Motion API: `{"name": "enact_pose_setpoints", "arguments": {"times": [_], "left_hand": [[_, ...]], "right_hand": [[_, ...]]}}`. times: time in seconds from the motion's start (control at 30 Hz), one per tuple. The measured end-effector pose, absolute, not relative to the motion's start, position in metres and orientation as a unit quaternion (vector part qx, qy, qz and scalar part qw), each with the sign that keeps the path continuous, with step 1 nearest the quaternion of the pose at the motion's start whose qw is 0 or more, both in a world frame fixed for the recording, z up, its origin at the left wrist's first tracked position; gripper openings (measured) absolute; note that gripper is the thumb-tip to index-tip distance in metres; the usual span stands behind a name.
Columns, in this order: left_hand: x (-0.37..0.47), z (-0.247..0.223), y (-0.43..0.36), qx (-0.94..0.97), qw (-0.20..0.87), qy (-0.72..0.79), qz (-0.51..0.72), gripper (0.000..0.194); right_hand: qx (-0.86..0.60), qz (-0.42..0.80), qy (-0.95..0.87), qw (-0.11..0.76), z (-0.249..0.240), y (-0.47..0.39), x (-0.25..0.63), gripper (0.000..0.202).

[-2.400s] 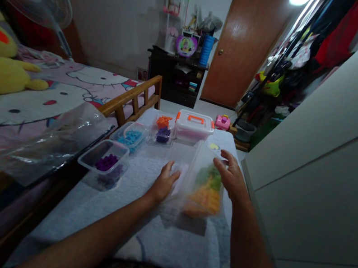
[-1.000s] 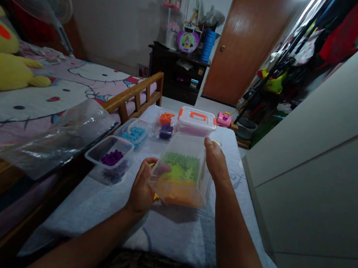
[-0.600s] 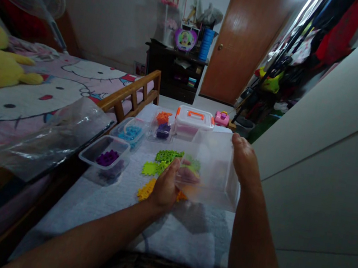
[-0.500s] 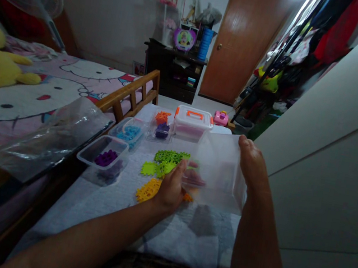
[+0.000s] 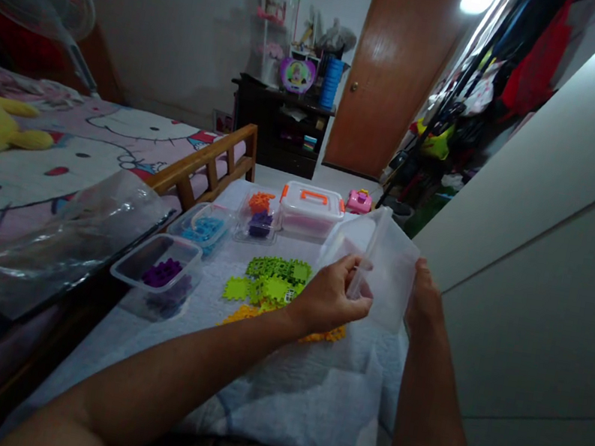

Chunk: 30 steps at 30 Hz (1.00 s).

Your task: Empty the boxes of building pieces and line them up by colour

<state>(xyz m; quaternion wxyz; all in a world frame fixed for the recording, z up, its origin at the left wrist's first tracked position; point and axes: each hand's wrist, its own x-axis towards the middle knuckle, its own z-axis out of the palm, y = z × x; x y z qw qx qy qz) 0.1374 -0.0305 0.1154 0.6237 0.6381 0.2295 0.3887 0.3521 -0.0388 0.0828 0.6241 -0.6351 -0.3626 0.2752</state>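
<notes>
A clear plastic container (image 5: 389, 269) is tilted above the cloth-covered surface. My right hand (image 5: 425, 294) grips its right edge. My left hand (image 5: 334, 294) has its fingers curled at the container's near left edge, thumb and fingertips on it. Green notched pieces (image 5: 276, 280) lie in a pile left of my left hand. Yellow-orange pieces (image 5: 333, 335) lie below it, partly hidden by my left forearm. What the container holds, if anything, cannot be made out.
Open tubs with purple pieces (image 5: 162, 273) and blue pieces (image 5: 206, 229) stand at left. Behind them is a clear tray with orange pieces (image 5: 260, 202). A lidded box (image 5: 311, 210) stands at the back. A wooden bed rail (image 5: 210, 163) and plastic bag (image 5: 84, 233) border the left.
The container has turned and tilted, showing its edge. My left hand has moved right and up along it, uncovering more green pieces. The view has shifted slightly.
</notes>
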Motion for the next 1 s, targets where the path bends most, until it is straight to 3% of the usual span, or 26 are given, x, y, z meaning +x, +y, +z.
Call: {"name": "enact_pose_setpoints", "arguments": {"times": [0.1,0.23,0.4,0.5,0.6,0.73,0.87,1.0], "left_hand": [[0.143,0.112,-0.027,0.722,0.492,0.282,0.396,0.037],[0.152,0.098,-0.025,0.754,0.441,0.319,0.368,0.035],[0.168,0.083,-0.023,0.811,0.36,0.316,0.336,0.02],[0.17,0.086,-0.025,0.855,0.296,0.298,0.303,0.021],[0.157,0.093,-0.025,0.903,0.243,0.223,0.277,0.042],[0.128,0.094,-0.014,0.894,0.26,0.156,0.329,0.06],[0.104,0.087,0.017,0.818,0.327,0.233,0.413,0.047],[0.09,0.076,0.051,0.719,0.368,0.357,0.469,0.032]], "right_hand": [[-0.677,0.23,-0.351,0.604,0.071,-0.048,0.353,0.055],[-0.697,0.089,-0.47,0.535,0.085,-0.08,0.334,0.054],[-0.665,0.216,-0.639,0.321,0.1,-0.105,0.305,0.061],[-0.682,0.233,-0.623,0.304,0.095,-0.104,0.301,0.065],[-0.686,0.234,-0.618,0.304,0.093,-0.1,0.303,0.054],[-0.703,0.205,-0.627,0.264,0.094,-0.093,0.296,0.038],[-0.76,0.105,-0.596,0.236,0.087,-0.082,0.284,0.023],[-0.763,0.054,-0.589,0.262,0.079,-0.081,0.291,0.019]]}}
